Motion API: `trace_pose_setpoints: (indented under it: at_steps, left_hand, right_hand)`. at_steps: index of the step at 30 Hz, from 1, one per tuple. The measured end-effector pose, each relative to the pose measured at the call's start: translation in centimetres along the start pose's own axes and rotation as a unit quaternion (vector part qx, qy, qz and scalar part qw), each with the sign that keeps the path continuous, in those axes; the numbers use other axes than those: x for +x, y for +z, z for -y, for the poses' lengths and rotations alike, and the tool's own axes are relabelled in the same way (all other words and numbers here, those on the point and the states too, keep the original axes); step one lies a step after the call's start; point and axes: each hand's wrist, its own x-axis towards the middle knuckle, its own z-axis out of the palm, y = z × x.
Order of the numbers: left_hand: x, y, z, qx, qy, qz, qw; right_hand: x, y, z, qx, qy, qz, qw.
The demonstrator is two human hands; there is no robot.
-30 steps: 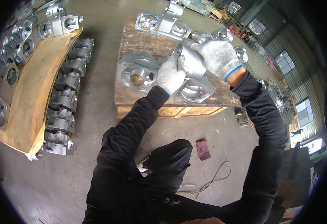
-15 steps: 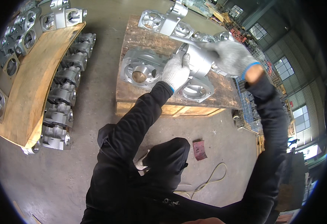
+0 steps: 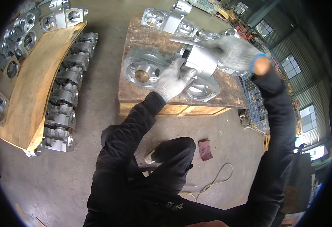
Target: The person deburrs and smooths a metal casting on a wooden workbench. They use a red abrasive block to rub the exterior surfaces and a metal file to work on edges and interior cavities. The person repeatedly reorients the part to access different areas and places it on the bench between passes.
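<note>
Both of my gloved hands hold one silvery cast metal housing (image 3: 199, 59) above a wooden pallet (image 3: 143, 94). My left hand (image 3: 173, 80) grips its near lower side. From above, my right hand (image 3: 232, 53) closes over its far end. Under the lifted part two flat round-holed castings lie on the pallet, one at the left (image 3: 143, 70) and one nearer the front edge (image 3: 202, 90). More castings (image 3: 166, 17) stand at the pallet's far end.
On the left a second wooden board (image 3: 29, 90) carries several metal housings, with a row of grey castings (image 3: 65, 98) along its edge on the concrete floor. A small reddish plate (image 3: 205, 150) and a loose cord (image 3: 215, 181) lie by my feet. Metal racks stand at the right.
I have lifted the housing higher off the pallet and tilted it. My right hand has swung up and to the right with it; my left hand has stayed under it.
</note>
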Motion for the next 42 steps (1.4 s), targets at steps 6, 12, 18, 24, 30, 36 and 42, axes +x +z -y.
trace_pose_setpoints:
  at_steps: [6, 12, 18, 24, 30, 36, 42]
  left_hand:
    - [0.3, 0.4, 2.0, -0.116, 0.039, -0.003, 0.992]
    - [0.0, 0.9, 1.9, -0.056, 0.01, -0.048, 0.997]
    - [0.0, 1.5, 2.4, -0.077, 0.063, -0.067, 0.993]
    - [0.2, 1.8, 2.6, -0.058, 0.081, -0.078, 0.992]
    - [0.5, 1.6, 2.7, -0.067, 0.08, -0.089, 0.991]
    - [0.4, 1.3, 2.6, -0.036, 0.087, -0.07, 0.993]
    - [0.6, 1.3, 2.0, -0.055, 0.054, -0.058, 0.995]
  right_hand:
    - [0.0, -0.3, 2.0, -0.063, -0.092, -0.076, 0.991]
    - [-0.8, -0.4, 2.2, -0.07, -0.015, -0.012, 0.997]
    - [-2.6, 1.6, 3.5, -0.057, 0.034, -0.059, 0.996]
    - [-3.7, 3.2, 4.6, -0.164, -0.085, -0.19, 0.964]
    - [-2.2, 1.5, 1.2, -0.111, 0.04, -0.084, 0.99]
    - [-0.2, -1.0, 2.6, -0.064, 0.019, -0.029, 0.997]
    - [0.8, -1.0, 2.3, -0.062, -0.019, -0.051, 0.997]
